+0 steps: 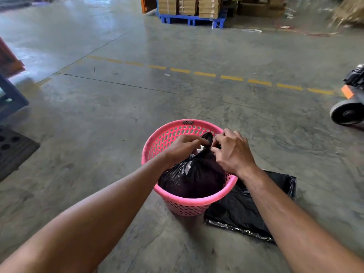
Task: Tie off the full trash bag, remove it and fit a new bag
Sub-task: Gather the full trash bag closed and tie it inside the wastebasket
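A pink perforated plastic basket (177,131) stands on the concrete floor in front of me. Inside it sits a full black trash bag (197,176), its top gathered into a neck. My left hand (182,149) pinches the neck from the left. From the right, my right hand (233,152) grips the same neck, fingers curled around the plastic. A tip of the bag sticks up between the two hands. A flat folded black bag (242,211) lies on the floor to the right of the basket, partly under my right forearm.
A wheeled pallet truck (348,109) stands at the right edge. A dark pallet (11,150) and blue frame lie at the left. Stacked cardboard boxes on a blue pallet (193,18) stand far ahead. A dashed yellow line (232,77) crosses the floor.
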`<state>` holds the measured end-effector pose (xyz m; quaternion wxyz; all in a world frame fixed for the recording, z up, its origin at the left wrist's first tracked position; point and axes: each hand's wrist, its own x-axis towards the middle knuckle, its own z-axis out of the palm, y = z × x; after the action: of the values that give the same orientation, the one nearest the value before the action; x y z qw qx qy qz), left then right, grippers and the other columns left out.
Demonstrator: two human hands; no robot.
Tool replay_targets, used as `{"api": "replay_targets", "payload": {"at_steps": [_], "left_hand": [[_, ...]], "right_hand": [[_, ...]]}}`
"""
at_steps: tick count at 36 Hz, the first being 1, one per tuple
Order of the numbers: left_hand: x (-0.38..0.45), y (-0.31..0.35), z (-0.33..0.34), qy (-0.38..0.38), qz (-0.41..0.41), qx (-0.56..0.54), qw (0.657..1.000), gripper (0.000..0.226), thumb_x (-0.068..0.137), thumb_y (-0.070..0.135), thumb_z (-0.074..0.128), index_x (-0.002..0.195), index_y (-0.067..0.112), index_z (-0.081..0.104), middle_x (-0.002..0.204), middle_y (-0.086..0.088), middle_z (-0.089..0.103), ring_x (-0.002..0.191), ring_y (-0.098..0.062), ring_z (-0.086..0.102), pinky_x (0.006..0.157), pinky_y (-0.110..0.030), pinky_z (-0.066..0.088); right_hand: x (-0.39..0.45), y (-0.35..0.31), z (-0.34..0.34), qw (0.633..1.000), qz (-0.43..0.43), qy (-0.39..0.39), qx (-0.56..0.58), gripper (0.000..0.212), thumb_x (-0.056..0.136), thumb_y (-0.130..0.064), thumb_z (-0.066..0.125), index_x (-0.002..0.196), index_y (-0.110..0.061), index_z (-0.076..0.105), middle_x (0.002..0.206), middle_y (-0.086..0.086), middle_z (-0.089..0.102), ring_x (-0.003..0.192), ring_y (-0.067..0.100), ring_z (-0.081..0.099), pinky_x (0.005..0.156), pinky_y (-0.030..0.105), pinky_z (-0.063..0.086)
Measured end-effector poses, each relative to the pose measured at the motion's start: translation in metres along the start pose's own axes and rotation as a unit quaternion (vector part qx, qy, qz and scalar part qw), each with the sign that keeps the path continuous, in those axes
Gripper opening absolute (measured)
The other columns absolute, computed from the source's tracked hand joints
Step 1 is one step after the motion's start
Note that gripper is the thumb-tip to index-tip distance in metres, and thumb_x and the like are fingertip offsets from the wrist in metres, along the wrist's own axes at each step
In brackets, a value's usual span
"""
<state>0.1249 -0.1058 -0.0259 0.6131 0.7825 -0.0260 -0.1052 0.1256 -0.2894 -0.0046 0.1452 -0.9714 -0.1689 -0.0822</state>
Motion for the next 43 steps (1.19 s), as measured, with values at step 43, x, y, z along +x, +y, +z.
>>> {"api": "replay_targets", "payload": {"at_steps": [43], "left_hand": [[0.001, 0.013, -0.019, -0.085, 0.148, 0.471, 0.866, 0.038, 0.085, 0.031, 0.045, 0.114, 0.023, 0.069, 0.103, -0.008, 0.076, 0.089, -0.031, 0.07, 0.076, -0.043, 0.055]], "right_hand": [[-0.023, -0.031, 0.076, 0.942, 0.186, -0.048, 0.275, 0.039, 0.073, -0.053, 0.063, 0.092, -0.021, 0.074, 0.089, 0.003, 0.078, 0.092, 0.03, 0.073, 0.074, 0.034, 0.054]]}}
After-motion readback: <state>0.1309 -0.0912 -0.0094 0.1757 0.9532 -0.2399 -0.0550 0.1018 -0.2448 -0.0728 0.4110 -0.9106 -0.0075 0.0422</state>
